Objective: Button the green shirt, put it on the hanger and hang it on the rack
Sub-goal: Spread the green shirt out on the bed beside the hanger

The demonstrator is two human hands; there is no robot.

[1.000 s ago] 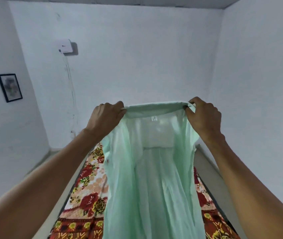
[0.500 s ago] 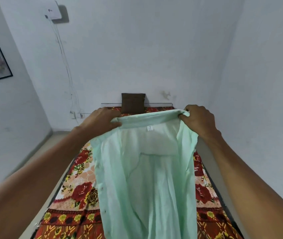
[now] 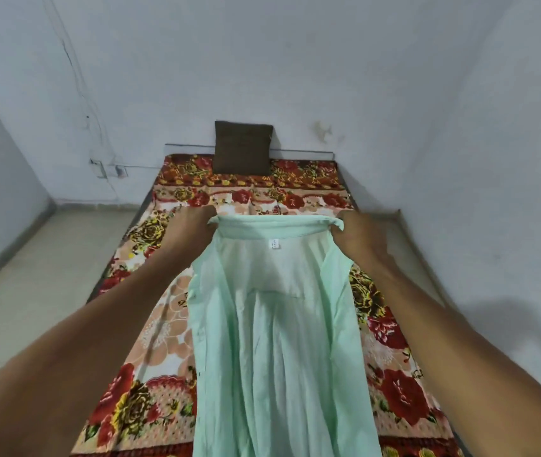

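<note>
Green shirt (image 3: 279, 341): held open, inside facing the camera, above the bed (image 3: 394, 390); whether the lower part rests on the bedspread cannot be told, as the hem runs out of frame.
Left hand (image 3: 193, 229): clenched on the left end of the collar (image 3: 272, 224); fingers largely hidden behind the cloth.
Right hand (image 3: 363, 240): clenched on the right end of the collar, pinching a fold.
Key relation: collar spans straight between the two hands; the shirt's long axis runs from the collar toward the person, in line with the bed's length. Both hands stand about equally near the collar ends; the button placket (image 3: 196, 324) lies on the left-hand side.
Judgement: the shirt looks unbuttoned; laying it flat on the bed seems the likely next step.
Label (image 3: 274, 244): small white tag under the collar; marks too small to read.
Other: brown pillow (image 3: 243, 147) at the head of the bed, well apart from the hands. No hanger or rack in view.
</note>
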